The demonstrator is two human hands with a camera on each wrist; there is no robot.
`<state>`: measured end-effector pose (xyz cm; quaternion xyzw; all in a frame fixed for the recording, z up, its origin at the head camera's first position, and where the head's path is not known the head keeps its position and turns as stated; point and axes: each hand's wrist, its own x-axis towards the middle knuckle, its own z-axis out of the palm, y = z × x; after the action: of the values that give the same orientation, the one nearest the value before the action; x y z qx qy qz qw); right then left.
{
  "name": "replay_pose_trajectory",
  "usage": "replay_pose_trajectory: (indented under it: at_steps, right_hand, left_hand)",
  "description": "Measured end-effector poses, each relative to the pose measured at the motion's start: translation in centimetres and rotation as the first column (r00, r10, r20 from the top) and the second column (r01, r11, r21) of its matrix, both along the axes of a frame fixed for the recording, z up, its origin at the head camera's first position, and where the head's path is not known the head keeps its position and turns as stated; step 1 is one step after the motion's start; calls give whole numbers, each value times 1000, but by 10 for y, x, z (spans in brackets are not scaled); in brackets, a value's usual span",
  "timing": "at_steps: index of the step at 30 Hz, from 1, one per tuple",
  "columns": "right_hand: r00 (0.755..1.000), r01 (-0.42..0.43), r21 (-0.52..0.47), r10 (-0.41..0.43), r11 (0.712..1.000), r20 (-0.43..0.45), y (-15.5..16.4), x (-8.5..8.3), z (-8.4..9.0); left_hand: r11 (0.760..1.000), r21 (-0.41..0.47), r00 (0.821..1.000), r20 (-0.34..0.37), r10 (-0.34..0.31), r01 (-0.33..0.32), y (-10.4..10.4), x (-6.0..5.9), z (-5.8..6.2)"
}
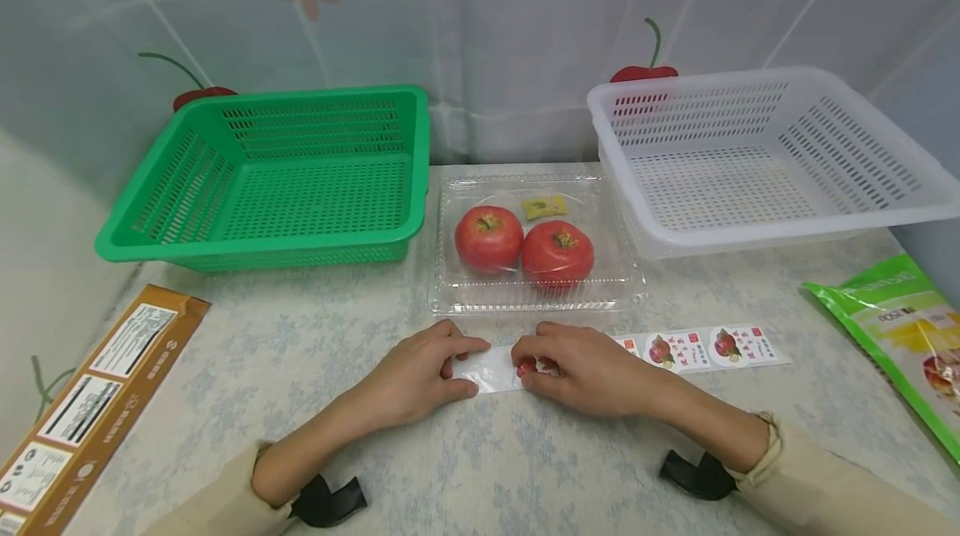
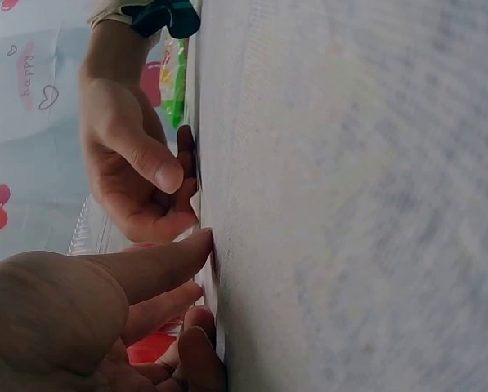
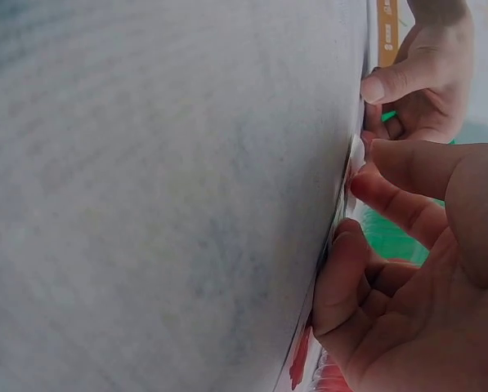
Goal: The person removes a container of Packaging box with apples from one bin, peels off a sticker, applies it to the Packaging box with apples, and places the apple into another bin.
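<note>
A white strip of stickers (image 1: 750,348) printed with red fruit and lettering lies across the table in front of a clear lidded plastic box (image 1: 622,290). My left hand (image 1: 416,373) holds the strip's bare left end, with forefinger at its upper edge and thumb at its lower edge. Right beside it, my right hand (image 1: 581,369) curls over the strip, thumb and forefinger at either side of a red printed sticker (image 1: 527,367). That sticker is mostly hidden under the fingers. In the right wrist view, a bit of white film (image 3: 355,159) stands slightly raised by the fingertips.
Inside the box are two round red fruits (image 1: 489,240) and a small yellow packet (image 1: 544,207). A green basket (image 1: 262,250) stands back left, a white basket (image 1: 772,229) back right. A brown carton (image 1: 142,386) lies at left, a green-edged bag (image 1: 900,319) at right.
</note>
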<state>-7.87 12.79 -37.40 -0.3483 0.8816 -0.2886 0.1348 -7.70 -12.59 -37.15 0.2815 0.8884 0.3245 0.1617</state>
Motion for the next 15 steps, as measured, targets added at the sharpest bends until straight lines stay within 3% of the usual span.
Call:
replay_pose_trajectory:
  at_steps: [10,15]
  right_hand:
    - [1000,-4,19,4,1000,3,2,0,0]
    - [1000,14,-19,-14,1000,16,2,0,-2]
  left_hand:
    - [1000,2,1000,0,-2,2,0,0,-1]
    - [1000,2,1000,2,-1,1,0,0,-1]
